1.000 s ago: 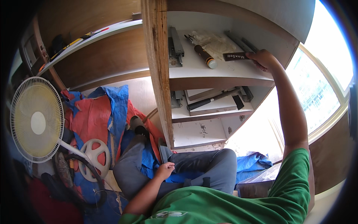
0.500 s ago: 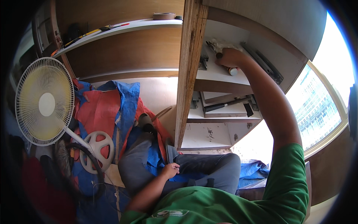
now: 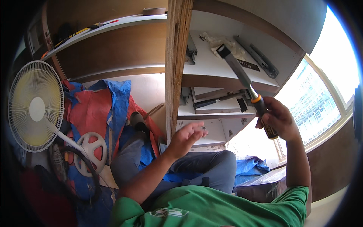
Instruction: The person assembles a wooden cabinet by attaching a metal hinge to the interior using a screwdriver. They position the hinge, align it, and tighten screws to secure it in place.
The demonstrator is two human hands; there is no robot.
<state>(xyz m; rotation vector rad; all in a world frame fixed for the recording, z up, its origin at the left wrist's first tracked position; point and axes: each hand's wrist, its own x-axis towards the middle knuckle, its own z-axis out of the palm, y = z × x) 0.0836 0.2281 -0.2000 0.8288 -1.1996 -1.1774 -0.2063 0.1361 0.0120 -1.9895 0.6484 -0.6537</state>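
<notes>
My right hand [image 3: 280, 119] is closed around the black and yellow handle of a wood chisel [image 3: 239, 70], raised in front of the cabinet shelves. Its broad metal blade slants up and to the left and ends in a dark tip over the upper shelf [image 3: 208, 64]. My left hand [image 3: 187, 139] is lifted above my lap, empty, with its fingers apart, in front of the lower compartment [image 3: 211, 138]. On the middle shelf lies a hammer [image 3: 217, 100] with a black grip, partly hidden behind the chisel.
Metal drawer slides [image 3: 261, 58] and crumpled plastic [image 3: 227, 43] lie on the upper shelf. A raw-edged upright panel [image 3: 177, 56] divides the cabinet. At left stands a fan [image 3: 36, 109] by blue and red tarpaulin [image 3: 90, 109]. A tape roll [image 3: 154, 11] sits on the far-left shelf.
My right hand has drawn back from the upper shelf, bringing out the chisel. My left hand has risen from my lap and spread its fingers. The view has shifted slightly right.
</notes>
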